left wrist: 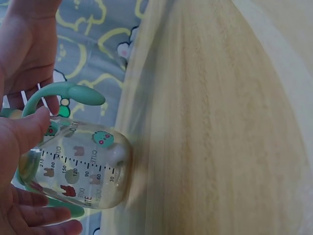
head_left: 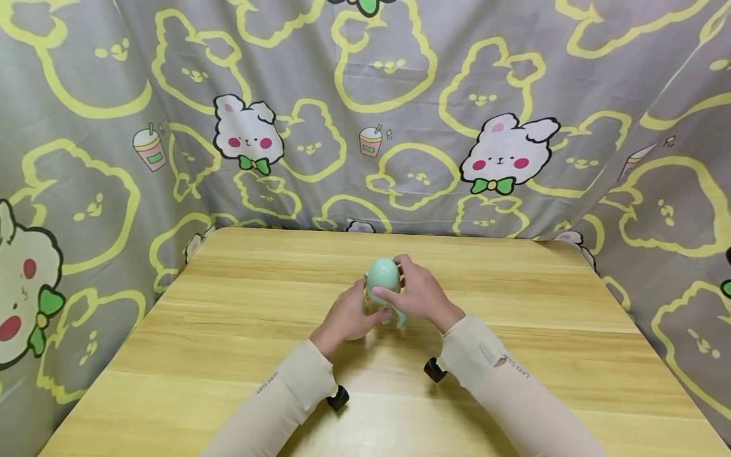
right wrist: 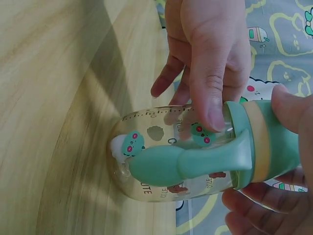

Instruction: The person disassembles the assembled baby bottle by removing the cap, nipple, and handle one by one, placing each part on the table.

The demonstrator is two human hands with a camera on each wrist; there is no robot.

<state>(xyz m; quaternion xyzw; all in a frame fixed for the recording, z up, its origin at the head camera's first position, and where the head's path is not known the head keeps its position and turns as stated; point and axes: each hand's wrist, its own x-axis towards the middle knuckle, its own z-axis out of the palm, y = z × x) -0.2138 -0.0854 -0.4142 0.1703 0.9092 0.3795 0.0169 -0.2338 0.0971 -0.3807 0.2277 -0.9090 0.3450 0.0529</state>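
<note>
A clear baby bottle [left wrist: 83, 166] with a mint green domed cap [head_left: 383, 274] stands roughly upright, its base right at the tabletop. Printed cartoon figures and a measuring scale cover its body; a small white ball shows inside near the bottom. Two curved green handles [right wrist: 195, 164] come off the collar, above which runs a pale orange ring [right wrist: 257, 141]. My left hand [head_left: 348, 314] grips the body from the left, thumb pressed just below the collar. From the right, my right hand [head_left: 422, 292] holds the cap between thumb and fingers.
The wood-grain table [head_left: 228, 285] spreads around the bottle. Behind it and along both sides hangs a grey curtain [head_left: 308, 76] with yellow outlines and white rabbits. Beige sleeves [head_left: 297, 381] cover both forearms, with a black piece [head_left: 436, 370] at each wrist.
</note>
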